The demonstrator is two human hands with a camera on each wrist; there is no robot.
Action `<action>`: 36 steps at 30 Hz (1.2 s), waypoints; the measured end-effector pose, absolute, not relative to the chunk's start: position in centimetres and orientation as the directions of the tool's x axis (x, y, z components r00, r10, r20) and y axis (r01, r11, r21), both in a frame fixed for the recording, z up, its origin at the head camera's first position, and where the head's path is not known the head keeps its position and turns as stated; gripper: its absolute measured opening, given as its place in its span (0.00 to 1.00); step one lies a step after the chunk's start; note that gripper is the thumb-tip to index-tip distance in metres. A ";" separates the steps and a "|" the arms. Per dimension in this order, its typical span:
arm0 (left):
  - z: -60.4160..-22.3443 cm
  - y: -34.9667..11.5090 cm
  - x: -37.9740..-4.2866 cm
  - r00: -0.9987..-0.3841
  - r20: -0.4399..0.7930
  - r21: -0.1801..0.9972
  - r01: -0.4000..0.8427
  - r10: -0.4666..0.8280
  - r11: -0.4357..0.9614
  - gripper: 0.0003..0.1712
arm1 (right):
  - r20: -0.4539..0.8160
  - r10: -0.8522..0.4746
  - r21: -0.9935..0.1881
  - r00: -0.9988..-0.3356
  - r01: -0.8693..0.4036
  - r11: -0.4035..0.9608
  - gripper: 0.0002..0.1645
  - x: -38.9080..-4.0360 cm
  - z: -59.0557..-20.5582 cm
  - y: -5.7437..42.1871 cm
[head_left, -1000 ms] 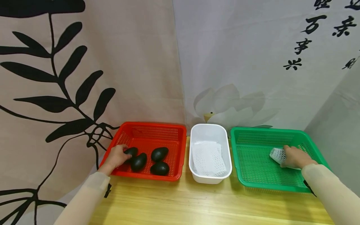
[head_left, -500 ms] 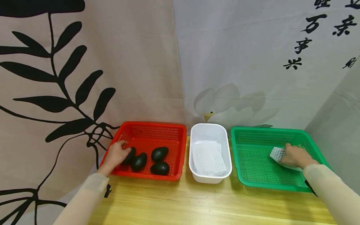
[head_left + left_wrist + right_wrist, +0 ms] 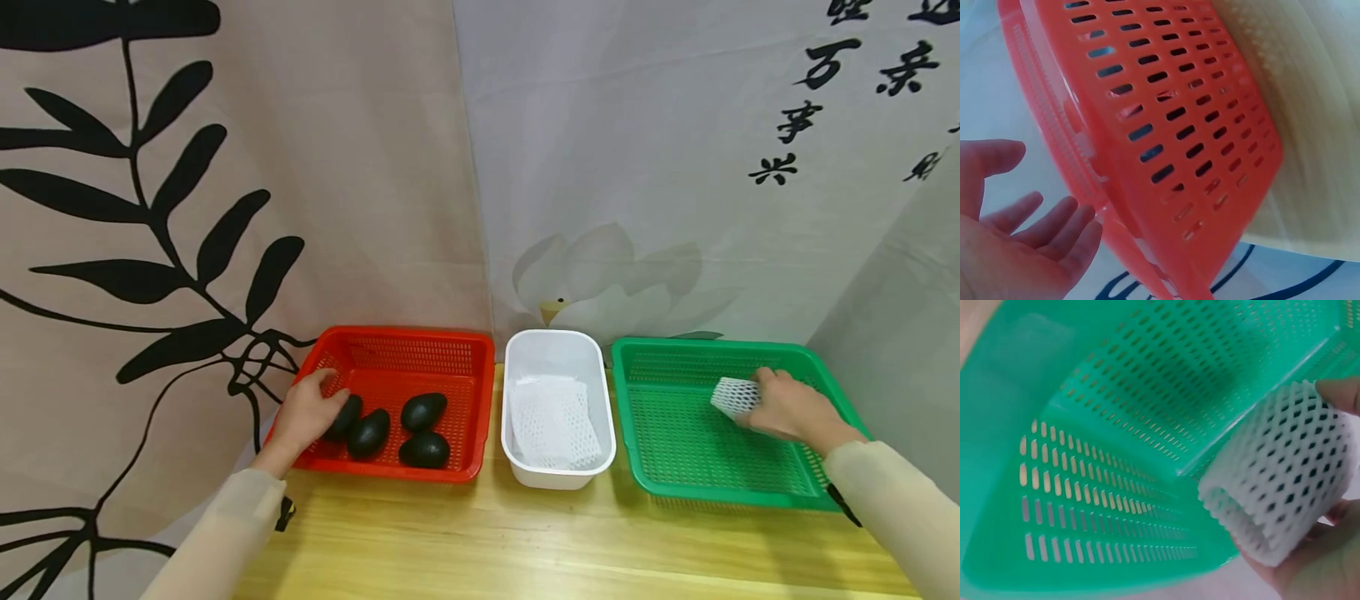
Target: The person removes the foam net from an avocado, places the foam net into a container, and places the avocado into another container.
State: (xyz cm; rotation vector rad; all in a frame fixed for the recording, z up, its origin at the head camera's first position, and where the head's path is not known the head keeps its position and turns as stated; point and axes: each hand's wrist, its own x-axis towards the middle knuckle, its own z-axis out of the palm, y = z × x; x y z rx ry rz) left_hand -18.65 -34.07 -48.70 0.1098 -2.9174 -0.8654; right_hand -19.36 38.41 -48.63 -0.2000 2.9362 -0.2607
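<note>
Several dark green avocados lie in the red basket. My left hand is over its left side, beside the leftmost avocado. In the left wrist view the left hand has thumb and fingers apart, with nothing visible between them. My right hand grips a white foam net sleeve inside the green basket. In the right wrist view the sleeve shows its open end; dark patches show through the mesh, and I cannot tell what they are.
Between the two baskets stands a white plastic tub with white foam netting in it. All three sit on a wooden table. A printed cloth hangs close behind them.
The right hand has lifted slightly with the foam net sleeve, whose end has turned toward view. The left hand moved slightly back to the left; the leftmost avocado shifted left and tilted.
</note>
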 end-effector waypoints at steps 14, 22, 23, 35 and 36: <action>-47.7 -32.0 -17.6 -0.976 0.198 0.552 0.030 -0.096 0.833 0.33 | 0.035 -0.102 -0.319 -0.994 -0.108 0.942 0.49 -16.3 -45.6 37.1; -46.7 -31.3 -16.6 -0.957 0.269 0.569 0.067 -0.109 0.819 0.35 | 0.127 -0.121 -0.325 -0.985 -0.156 0.933 0.44 -14.4 -44.6 36.2; -46.6 -31.1 -16.5 -0.954 0.281 0.571 0.076 -0.108 0.817 0.35 | 0.134 -0.122 -0.325 -0.983 -0.160 0.932 0.44 -14.2 -44.5 36.1; -45.3 -29.2 -14.9 -0.928 0.365 0.589 0.169 -0.074 0.790 0.36 | 0.155 -0.093 -0.404 -0.984 -0.148 0.903 0.44 -12.1 -42.9 33.7; -45.3 -29.0 -14.7 -0.927 0.368 0.593 0.175 -0.071 0.786 0.36 | 0.162 -0.097 -0.408 -0.982 -0.156 0.900 0.44 -11.9 -42.9 33.5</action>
